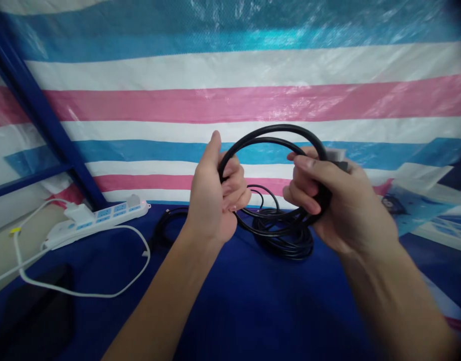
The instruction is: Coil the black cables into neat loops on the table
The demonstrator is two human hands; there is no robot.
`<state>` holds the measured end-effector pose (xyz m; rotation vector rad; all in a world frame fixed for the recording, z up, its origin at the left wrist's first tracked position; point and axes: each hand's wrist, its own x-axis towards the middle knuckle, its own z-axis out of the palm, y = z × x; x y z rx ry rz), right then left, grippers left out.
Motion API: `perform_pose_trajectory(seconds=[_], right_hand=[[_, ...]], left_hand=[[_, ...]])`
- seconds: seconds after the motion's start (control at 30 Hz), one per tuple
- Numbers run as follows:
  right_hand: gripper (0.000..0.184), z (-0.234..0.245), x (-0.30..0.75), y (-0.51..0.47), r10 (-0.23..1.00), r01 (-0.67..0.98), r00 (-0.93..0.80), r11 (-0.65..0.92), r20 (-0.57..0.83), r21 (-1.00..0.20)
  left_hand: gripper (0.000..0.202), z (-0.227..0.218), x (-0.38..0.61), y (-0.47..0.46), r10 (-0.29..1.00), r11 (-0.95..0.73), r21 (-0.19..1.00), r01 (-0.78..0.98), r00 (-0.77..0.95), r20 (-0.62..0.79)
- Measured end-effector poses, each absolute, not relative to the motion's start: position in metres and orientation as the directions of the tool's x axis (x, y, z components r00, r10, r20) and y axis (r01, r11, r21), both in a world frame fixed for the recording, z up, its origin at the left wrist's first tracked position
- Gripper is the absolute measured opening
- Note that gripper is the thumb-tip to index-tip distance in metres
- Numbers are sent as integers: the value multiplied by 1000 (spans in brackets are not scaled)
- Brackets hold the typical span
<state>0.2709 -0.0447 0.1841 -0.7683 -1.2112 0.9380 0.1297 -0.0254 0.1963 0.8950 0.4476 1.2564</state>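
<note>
A thick black cable [277,129] is looped between my two hands, raised above the blue table. My left hand [218,195] is closed around one side of the loops, its thumb pointing up. On the other side, my right hand [331,200] grips the loops together with a dark end piece of the cable, partly hidden by my fingers; a pale tag or label shows behind the thumb. Below and behind the hands, a coil of thinner black cable [286,245] lies on the table.
A white power strip [113,213] with a plugged-in white adapter and a white cord [140,273] occupies the left. Another black cable [160,233] lies near it. A dark flat object [38,311] sits front left. At right is a blurred clear-and-blue package [414,200]. Striped sheeting [215,105] hangs behind.
</note>
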Motion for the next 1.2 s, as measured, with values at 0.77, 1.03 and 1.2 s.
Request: perform_pose_trajectory(seconds=[0.77, 1.03, 1.2], right_hand=[[24, 175, 276, -46, 923, 339, -73, 378, 377, -861], [32, 180, 275, -40, 918, -54, 205, 356, 339, -933], [29, 183, 273, -44, 964, -170, 61, 266, 260, -949]], left_hand=[[63, 191, 123, -30, 853, -338, 939, -69, 399, 336], [39, 194, 118, -28, 745, -180, 973, -144, 627, 230], [53, 194, 121, -21, 837, -101, 939, -329, 482, 259]])
